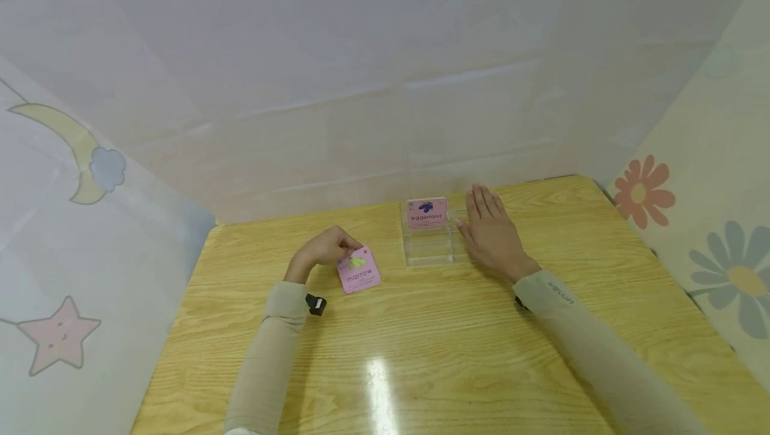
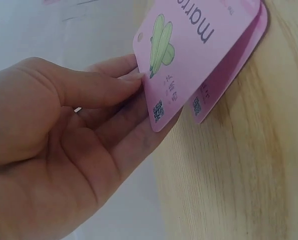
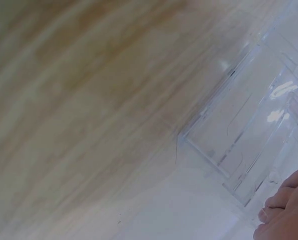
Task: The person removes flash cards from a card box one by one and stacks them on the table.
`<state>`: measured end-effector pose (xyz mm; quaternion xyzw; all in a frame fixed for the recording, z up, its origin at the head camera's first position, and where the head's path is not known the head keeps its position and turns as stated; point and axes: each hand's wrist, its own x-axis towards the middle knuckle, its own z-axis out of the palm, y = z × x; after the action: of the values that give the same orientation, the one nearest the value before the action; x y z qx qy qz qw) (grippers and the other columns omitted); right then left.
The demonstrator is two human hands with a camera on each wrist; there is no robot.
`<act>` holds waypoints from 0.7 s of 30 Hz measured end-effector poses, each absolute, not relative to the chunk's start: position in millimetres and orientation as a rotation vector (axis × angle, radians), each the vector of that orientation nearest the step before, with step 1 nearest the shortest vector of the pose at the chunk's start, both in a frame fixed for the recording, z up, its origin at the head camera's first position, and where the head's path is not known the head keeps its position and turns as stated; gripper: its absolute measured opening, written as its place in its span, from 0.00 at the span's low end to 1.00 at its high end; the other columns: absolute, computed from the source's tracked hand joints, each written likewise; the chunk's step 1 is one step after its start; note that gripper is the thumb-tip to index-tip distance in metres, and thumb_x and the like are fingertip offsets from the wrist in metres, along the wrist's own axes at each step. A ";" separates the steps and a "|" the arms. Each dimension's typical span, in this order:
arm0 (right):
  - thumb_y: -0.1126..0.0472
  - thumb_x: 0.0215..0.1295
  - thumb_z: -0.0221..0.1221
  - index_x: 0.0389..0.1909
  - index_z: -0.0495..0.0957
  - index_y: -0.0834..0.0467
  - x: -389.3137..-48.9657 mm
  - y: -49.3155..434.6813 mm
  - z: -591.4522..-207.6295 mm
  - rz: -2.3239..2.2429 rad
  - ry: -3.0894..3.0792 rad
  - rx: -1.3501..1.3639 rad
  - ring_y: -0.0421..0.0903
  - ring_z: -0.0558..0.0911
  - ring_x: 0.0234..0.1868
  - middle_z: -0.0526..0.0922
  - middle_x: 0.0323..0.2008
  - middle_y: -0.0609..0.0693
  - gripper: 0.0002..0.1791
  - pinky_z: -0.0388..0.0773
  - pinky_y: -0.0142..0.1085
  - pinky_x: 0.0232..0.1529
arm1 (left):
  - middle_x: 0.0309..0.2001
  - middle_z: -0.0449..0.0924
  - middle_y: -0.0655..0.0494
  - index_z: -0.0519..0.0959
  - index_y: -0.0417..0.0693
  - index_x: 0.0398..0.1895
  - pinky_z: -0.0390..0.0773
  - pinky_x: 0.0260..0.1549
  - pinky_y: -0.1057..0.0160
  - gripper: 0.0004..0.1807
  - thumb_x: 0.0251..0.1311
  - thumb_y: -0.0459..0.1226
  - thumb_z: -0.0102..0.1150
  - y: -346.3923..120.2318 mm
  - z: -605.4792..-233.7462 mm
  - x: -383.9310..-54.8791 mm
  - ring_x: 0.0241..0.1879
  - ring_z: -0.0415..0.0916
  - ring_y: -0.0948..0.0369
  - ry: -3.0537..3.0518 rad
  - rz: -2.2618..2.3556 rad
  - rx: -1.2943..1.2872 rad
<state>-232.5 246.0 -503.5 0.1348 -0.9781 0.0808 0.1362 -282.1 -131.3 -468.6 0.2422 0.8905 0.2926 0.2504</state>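
My left hand (image 1: 323, 248) pinches a pink flash card (image 1: 359, 278) by one edge, thumb on its face. The card reads "marrow" and pictures green marrows. In the left wrist view another pink card (image 2: 202, 106) shows beneath the lifted one, its face mostly hidden. A clear acrylic card holder (image 1: 428, 248) with stepped slots stands near the table's back edge. In its rear part, a pink "eggplant" card (image 1: 428, 216) leans upright. My right hand (image 1: 494, 238) lies with straight fingers along the holder's right side, the thumb by its edge; whether they touch, I cannot tell.
The wooden table (image 1: 373, 335) runs back to a pale sheet wall (image 1: 361, 121). Printed side sheets carry a moon and star (image 1: 65, 336) on the left and flowers (image 1: 645, 192) on the right. A dark wrist strap piece (image 1: 316, 304) sits at my left cuff.
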 end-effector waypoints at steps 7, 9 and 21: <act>0.43 0.78 0.35 0.77 0.39 0.66 -232.2 246.0 -503.1 0.221 -2.819 0.400 0.62 0.45 0.80 0.43 0.78 0.66 0.40 0.40 0.53 0.81 | 0.57 0.82 0.43 0.82 0.40 0.55 0.72 0.32 0.71 0.17 0.68 0.27 0.48 -126.0 -466.1 -277.8 0.35 0.73 0.61 2.489 0.727 0.651; 0.42 0.78 0.35 0.77 0.38 0.65 -232.5 246.1 -503.0 0.212 -2.829 0.397 0.61 0.45 0.80 0.42 0.78 0.65 0.40 0.40 0.53 0.81 | 0.57 0.82 0.42 0.81 0.38 0.55 0.72 0.32 0.72 0.18 0.68 0.26 0.47 -124.8 -465.4 -275.9 0.36 0.73 0.60 2.512 0.713 0.653; 0.44 0.78 0.36 0.76 0.44 0.69 -233.1 246.2 -503.7 0.211 -2.827 0.394 0.62 0.45 0.80 0.44 0.78 0.66 0.39 0.39 0.53 0.81 | 0.58 0.82 0.44 0.81 0.39 0.56 0.69 0.28 0.71 0.18 0.68 0.26 0.47 -121.8 -464.6 -269.6 0.32 0.70 0.61 2.560 0.706 0.607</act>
<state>-233.1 246.2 -503.7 0.1363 -0.9781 0.0730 0.1394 -269.6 -121.8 -464.6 0.2180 0.9193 0.2536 0.2074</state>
